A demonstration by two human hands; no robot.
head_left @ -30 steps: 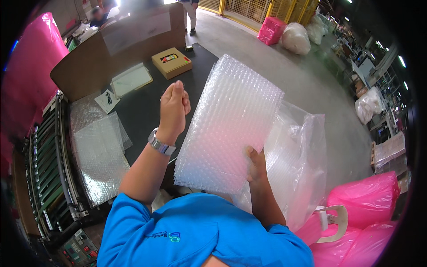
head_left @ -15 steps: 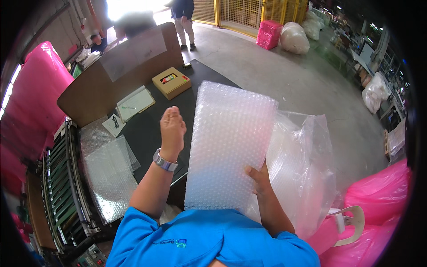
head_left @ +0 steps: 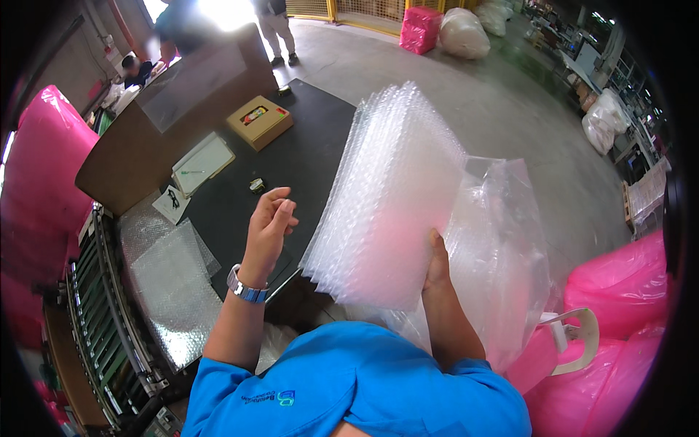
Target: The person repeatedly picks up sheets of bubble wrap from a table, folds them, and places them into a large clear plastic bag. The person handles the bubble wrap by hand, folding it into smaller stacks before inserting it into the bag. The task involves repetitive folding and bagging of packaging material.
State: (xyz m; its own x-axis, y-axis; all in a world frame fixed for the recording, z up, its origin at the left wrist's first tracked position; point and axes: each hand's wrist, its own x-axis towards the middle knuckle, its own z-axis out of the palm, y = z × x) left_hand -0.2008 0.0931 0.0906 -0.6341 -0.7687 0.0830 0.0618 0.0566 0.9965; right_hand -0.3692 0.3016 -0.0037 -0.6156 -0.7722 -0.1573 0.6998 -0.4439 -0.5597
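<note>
My right hand (head_left: 437,264) grips the lower edge of a stack of clear bubble-wrap bags (head_left: 386,211), held upright in front of me and fanned so that several layers show. My left hand (head_left: 268,226) hovers just left of the stack with fingers loosely curled, holding nothing; a metal watch sits on its wrist. Behind the stack hangs a large clear plastic bag (head_left: 502,240). Below both hands lies the black table (head_left: 306,138).
A small cardboard box (head_left: 260,121) and a white pad (head_left: 202,163) lie on the table's far side. Bubble-wrap sheets (head_left: 171,284) rest on a roller conveyor (head_left: 102,328) at my left. Pink bags (head_left: 619,291) crowd the right; a cardboard screen (head_left: 167,124) and people stand beyond.
The bubble-wrap stack has turned edge-on and its layers have fanned apart. My left hand has come off the stack's left edge and dropped lower, away from it.
</note>
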